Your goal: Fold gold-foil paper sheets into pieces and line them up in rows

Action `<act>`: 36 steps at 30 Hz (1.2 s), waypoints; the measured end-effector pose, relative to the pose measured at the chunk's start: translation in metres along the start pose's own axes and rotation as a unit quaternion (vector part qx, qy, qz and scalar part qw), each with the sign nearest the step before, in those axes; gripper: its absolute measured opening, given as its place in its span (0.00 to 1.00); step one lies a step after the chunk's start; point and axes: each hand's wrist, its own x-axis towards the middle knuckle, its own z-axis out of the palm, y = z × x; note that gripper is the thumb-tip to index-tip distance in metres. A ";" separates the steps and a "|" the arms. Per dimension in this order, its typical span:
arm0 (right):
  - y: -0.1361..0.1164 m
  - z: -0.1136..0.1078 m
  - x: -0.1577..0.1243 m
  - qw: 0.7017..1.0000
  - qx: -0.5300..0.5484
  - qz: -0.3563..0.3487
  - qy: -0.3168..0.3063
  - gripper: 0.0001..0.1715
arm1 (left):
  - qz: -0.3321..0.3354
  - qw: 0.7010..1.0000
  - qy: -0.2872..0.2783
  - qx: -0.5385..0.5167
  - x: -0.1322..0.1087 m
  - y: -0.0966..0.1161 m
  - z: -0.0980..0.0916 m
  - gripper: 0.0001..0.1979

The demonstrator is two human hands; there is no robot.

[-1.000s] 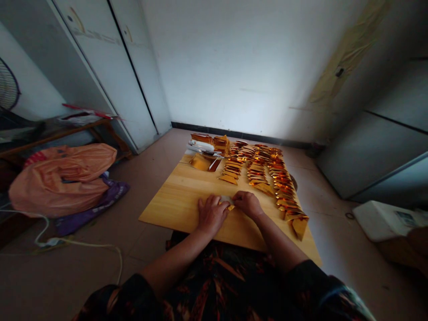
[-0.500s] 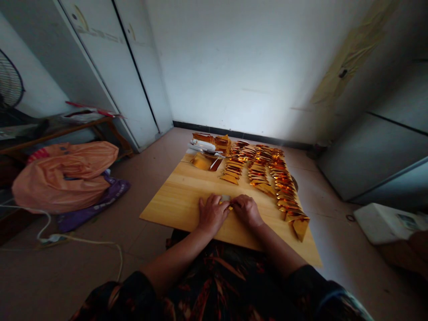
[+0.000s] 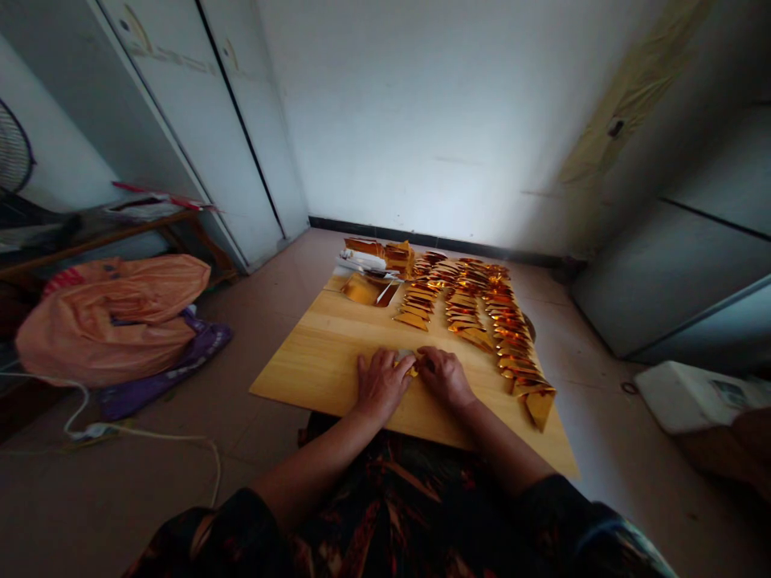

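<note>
Both my hands rest close together on a light wooden board (image 3: 313, 361) that lies over my lap. My left hand (image 3: 381, 382) presses down on a small gold foil paper (image 3: 412, 370), fingers curled over it. My right hand (image 3: 443, 375) pinches the same paper from the right side. Most of the paper is hidden under my fingers. Rows of folded gold foil pieces (image 3: 475, 309) lie in overlapping lines across the far and right part of the board, ending at a larger folded piece (image 3: 538, 404) near the right edge.
A stack of gold sheets and a white roll (image 3: 369, 261) sit at the board's far left corner. An orange plastic bag (image 3: 114, 317) on purple cloth lies on the floor at left, with a white cable (image 3: 144, 440). White cabinets stand left and right; a white box (image 3: 692, 395) at right.
My right hand has slid left toward my left hand, so both now meet over the foil paper. The left hand has stayed in place.
</note>
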 end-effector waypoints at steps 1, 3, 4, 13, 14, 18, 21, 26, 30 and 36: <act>0.000 0.001 0.000 1.000 -0.006 0.000 -0.002 0.13 | 0.002 1.000 0.002 0.004 0.000 0.000 0.001 0.17; 0.000 0.002 -0.001 1.000 -0.015 0.000 -0.005 0.13 | 0.005 1.000 0.002 0.009 0.000 -0.001 0.002 0.15; 0.000 0.002 -0.001 1.000 -0.017 -0.003 -0.005 0.13 | 0.004 1.000 0.001 0.009 0.000 -0.001 0.002 0.14; -0.011 -0.007 -0.006 0.992 -0.116 -0.035 -0.043 0.12 | -0.008 1.000 -0.010 -0.008 0.001 -0.001 0.000 0.13; -0.013 -0.008 -0.006 0.989 -0.132 -0.035 -0.053 0.12 | -0.009 1.000 -0.009 -0.010 0.001 -0.001 0.000 0.13; -0.019 -0.011 0.001 0.980 -0.173 -0.037 -0.091 0.13 | -0.005 1.000 -0.004 -0.009 0.000 -0.001 0.002 0.13; -0.017 -0.011 0.005 0.982 -0.159 -0.042 -0.092 0.13 | -0.003 1.000 -0.003 -0.007 0.001 -0.002 0.002 0.13; -0.002 -0.011 0.001 0.998 -0.031 -0.059 -0.006 0.14 | -0.007 1.000 -0.003 -0.010 0.001 -0.001 0.001 0.12; 0.006 -0.011 -0.007 0.993 0.054 -0.097 0.040 0.12 | -0.005 1.000 -0.003 -0.012 0.001 -0.001 -0.001 0.11; -0.005 -0.007 -0.009 0.996 -0.038 -0.076 -0.008 0.09 | -0.008 1.000 -0.006 0.000 0.000 -0.001 -0.001 0.11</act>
